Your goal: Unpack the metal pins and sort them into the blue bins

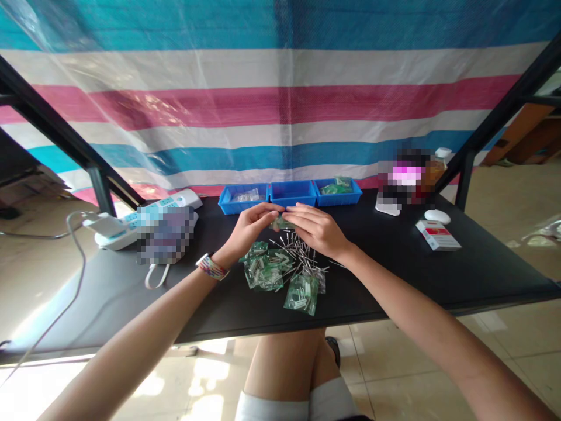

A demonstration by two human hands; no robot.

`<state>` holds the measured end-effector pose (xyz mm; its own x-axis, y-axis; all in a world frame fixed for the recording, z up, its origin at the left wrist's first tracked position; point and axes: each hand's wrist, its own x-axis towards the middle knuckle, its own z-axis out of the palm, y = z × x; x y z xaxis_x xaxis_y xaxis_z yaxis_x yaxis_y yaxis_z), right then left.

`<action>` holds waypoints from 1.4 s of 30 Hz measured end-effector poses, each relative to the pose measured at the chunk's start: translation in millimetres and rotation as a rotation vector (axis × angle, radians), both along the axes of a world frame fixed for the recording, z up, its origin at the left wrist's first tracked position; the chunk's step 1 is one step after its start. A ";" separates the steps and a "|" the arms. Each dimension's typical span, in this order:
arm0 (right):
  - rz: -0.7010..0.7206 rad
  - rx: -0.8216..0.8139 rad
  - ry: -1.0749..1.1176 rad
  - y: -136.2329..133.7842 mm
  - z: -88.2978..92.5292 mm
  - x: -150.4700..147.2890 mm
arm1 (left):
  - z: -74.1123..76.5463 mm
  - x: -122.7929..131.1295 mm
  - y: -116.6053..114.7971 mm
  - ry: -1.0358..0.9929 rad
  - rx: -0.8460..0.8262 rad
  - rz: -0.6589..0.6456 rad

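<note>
My left hand (254, 229) and my right hand (321, 229) meet over the table, just in front of the blue bins. Between their fingers is a small green-tinted plastic bag (283, 223), mostly covered by the hands. Right below them lies a loose pile of thin metal pins that look like blind rivets (301, 250). Several green bags of small pale pieces (265, 270) are heaped to the left of the pile. Nearer the table's front edge is another green bag (301, 294), partly over a clear bag (321, 283).
Three joined blue bins (291, 199) stand at the back; clear bags lie in the left one, green bags in the right. At left are a power strip (149, 217) with a cable and a blurred device (166, 237). A white-and-red box (438, 235) and white mouse (437, 217) sit at right.
</note>
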<state>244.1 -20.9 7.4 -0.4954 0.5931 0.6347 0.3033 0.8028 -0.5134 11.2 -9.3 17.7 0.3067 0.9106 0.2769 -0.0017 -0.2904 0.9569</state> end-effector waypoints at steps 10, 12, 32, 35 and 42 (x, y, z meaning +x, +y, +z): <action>-0.756 0.057 0.220 61.0 2.5 66.3 | -2.0 -6.6 5.5 0.015 0.036 0.048; -0.870 0.111 -0.044 74.3 -6.5 83.1 | -2.2 -6.9 5.9 0.021 0.033 0.055; -0.924 0.103 -0.516 87.1 -40.7 99.8 | 0.3 -4.7 2.4 0.181 0.075 -0.034; -0.928 0.124 -0.503 86.7 -41.2 99.0 | 1.8 -7.8 2.5 0.317 0.144 -0.098; -0.963 0.196 -0.389 81.0 -31.3 89.1 | 16.4 -37.4 18.0 0.714 0.315 -0.290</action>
<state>333.2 60.1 -23.9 -0.0600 0.7485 0.6604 0.9720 0.1943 -0.1320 -26.2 8.7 34.1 0.7158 0.6809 0.1553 0.4588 -0.6262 0.6304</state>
